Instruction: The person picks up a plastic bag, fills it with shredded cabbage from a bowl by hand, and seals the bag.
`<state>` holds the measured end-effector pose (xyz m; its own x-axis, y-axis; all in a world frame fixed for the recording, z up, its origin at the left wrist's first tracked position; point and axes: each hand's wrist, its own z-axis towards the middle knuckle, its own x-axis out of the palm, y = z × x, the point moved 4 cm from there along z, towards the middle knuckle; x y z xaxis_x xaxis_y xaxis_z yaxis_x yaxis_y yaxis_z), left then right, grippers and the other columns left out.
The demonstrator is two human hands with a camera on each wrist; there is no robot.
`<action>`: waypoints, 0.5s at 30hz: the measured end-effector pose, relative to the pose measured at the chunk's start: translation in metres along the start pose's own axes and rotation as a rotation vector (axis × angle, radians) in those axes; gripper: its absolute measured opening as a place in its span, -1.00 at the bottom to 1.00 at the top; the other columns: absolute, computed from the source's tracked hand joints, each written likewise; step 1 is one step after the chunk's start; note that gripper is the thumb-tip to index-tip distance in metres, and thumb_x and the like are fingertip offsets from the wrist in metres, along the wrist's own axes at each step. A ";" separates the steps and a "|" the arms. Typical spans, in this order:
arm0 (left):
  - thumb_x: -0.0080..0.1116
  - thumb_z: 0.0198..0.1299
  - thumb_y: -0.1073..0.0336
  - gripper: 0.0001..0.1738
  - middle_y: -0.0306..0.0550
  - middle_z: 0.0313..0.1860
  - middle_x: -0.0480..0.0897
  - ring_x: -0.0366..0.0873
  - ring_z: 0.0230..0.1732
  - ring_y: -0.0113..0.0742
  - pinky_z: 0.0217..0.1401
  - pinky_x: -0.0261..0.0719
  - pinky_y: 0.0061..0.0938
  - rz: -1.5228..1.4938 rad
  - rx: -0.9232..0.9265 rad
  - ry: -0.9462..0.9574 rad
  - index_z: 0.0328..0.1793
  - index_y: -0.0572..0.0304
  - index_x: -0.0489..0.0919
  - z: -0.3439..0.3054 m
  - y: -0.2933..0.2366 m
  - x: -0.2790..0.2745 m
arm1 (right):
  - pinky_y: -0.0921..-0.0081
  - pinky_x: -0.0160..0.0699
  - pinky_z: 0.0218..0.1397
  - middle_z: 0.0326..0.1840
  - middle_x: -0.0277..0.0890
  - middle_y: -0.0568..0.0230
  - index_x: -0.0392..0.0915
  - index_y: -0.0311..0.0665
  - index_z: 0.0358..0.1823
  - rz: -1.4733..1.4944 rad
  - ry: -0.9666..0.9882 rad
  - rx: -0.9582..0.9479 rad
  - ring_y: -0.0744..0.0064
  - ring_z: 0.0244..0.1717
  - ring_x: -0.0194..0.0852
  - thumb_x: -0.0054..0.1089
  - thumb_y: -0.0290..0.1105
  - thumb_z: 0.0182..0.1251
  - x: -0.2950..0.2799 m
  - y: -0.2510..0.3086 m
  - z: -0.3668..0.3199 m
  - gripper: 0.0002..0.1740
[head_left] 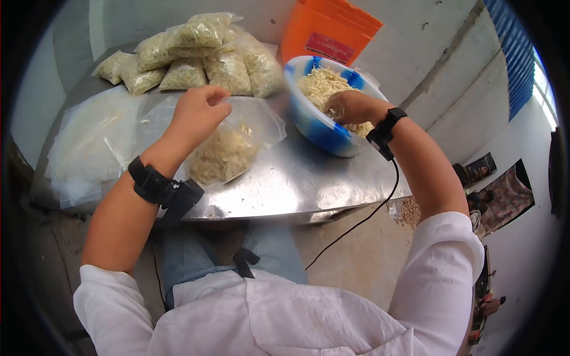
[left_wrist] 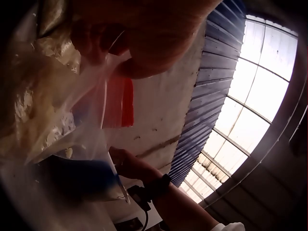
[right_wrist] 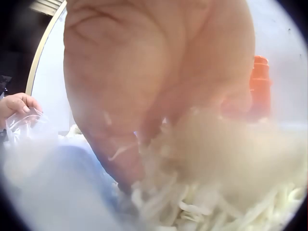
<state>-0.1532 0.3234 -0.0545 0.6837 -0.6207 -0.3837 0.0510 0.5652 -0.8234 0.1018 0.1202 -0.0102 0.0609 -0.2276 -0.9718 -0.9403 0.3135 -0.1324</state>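
My left hand (head_left: 200,115) pinches the rim of a clear plastic bag (head_left: 261,121) between thumb and fingers. Pale shreds (head_left: 222,157) fill the lower part of this bag, which rests on the metal table (head_left: 279,187). Over at the right, my right hand (head_left: 351,107) is inside a blue and white bowl (head_left: 323,133), its fingers curled into a heap of pale shreds (right_wrist: 192,207). The fingertips are buried there. In the left wrist view the bag's mouth (left_wrist: 103,96) hangs from the left fingers.
Several filled, closed bags (head_left: 228,68) are piled at the back of the table. Flat plastic bags (head_left: 95,142) lie spread at the left. An orange container (head_left: 326,29) stands behind the bowl, near the wall. A cable (head_left: 362,222) hangs from the right wrist camera past the table edge.
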 end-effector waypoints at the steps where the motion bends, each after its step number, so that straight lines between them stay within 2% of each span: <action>1: 0.16 -0.10 0.24 -0.62 0.08 -0.29 0.64 0.58 -0.22 -0.17 -0.11 0.49 -0.39 0.019 -0.002 0.011 -0.16 0.33 0.60 0.002 0.002 -0.001 | 0.36 0.38 0.14 0.04 0.49 0.05 0.47 -0.22 0.11 0.038 0.012 0.040 0.10 0.04 0.45 0.29 -0.29 -0.10 0.000 -0.005 -0.007 -0.39; 3: 0.17 -0.10 0.21 -0.61 0.09 -0.33 0.64 0.58 -0.24 -0.16 -0.13 0.49 -0.37 0.033 -0.001 0.024 -0.17 0.34 0.61 0.004 0.000 -0.001 | 0.37 0.40 0.12 -0.02 0.51 0.04 0.46 -0.25 0.10 0.017 -0.034 0.089 0.09 0.02 0.46 0.30 -0.27 -0.10 0.003 -0.025 -0.018 -0.38; 5: 0.19 -0.13 0.14 -0.59 0.10 -0.35 0.61 0.56 -0.28 -0.11 -0.19 0.48 -0.34 0.245 0.005 0.101 -0.23 0.34 0.60 0.003 -0.009 -0.001 | 0.38 0.39 0.13 -0.02 0.50 0.02 0.44 -0.24 0.12 0.128 -0.005 0.161 0.10 0.02 0.46 0.31 -0.24 -0.11 0.006 -0.036 -0.029 -0.35; 6: 0.19 -0.13 0.14 -0.59 0.10 -0.35 0.61 0.56 -0.28 -0.11 -0.19 0.48 -0.34 0.243 0.006 0.105 -0.23 0.34 0.60 0.002 -0.010 0.000 | 0.44 0.37 0.14 0.04 0.43 0.17 0.45 -0.17 0.10 0.220 0.002 0.251 0.26 0.05 0.40 0.32 -0.38 -0.14 0.008 -0.040 -0.036 -0.38; 8: 0.24 -0.10 0.21 -0.69 -0.15 -0.54 0.52 0.44 -0.48 -0.42 -0.39 0.40 -0.51 0.288 0.051 0.046 -0.33 0.34 0.56 -0.001 -0.014 0.000 | 0.45 0.36 0.15 0.03 0.42 0.18 0.44 -0.15 0.11 0.299 0.007 0.242 0.26 0.05 0.40 0.33 -0.41 -0.18 0.009 -0.040 -0.045 -0.35; 10: 0.25 -0.10 0.20 -0.69 -0.16 -0.55 0.51 0.44 -0.49 -0.42 -0.39 0.40 -0.51 0.291 0.070 0.053 -0.35 0.34 0.55 -0.002 -0.017 0.001 | 0.45 0.36 0.17 0.02 0.41 0.19 0.43 -0.12 0.12 0.379 0.012 0.229 0.26 0.06 0.39 0.34 -0.44 -0.21 0.012 -0.040 -0.051 -0.31; 13: 0.26 -0.11 0.19 -0.68 -0.15 -0.57 0.49 0.43 -0.50 -0.40 -0.40 0.39 -0.50 0.323 0.108 0.051 -0.36 0.34 0.55 -0.003 -0.022 0.001 | 0.46 0.35 0.19 0.01 0.39 0.20 0.42 -0.10 0.13 0.278 -0.016 0.184 0.24 0.06 0.39 0.34 -0.47 -0.26 0.013 -0.038 -0.053 -0.27; 15: 0.26 -0.13 0.18 -0.67 -0.15 -0.59 0.48 0.42 -0.51 -0.39 -0.41 0.39 -0.49 0.354 0.129 0.043 -0.36 0.33 0.55 -0.006 -0.028 0.001 | 0.44 0.37 0.16 0.03 0.41 0.09 0.40 -0.19 0.15 0.206 -0.041 0.124 0.18 0.08 0.39 0.39 -0.42 -0.30 0.016 -0.037 -0.050 -0.22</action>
<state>-0.1578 0.3041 -0.0345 0.6446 -0.3956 -0.6542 -0.0898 0.8106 -0.5787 0.1207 0.0590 -0.0116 -0.1117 -0.1100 -0.9876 -0.8861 0.4608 0.0489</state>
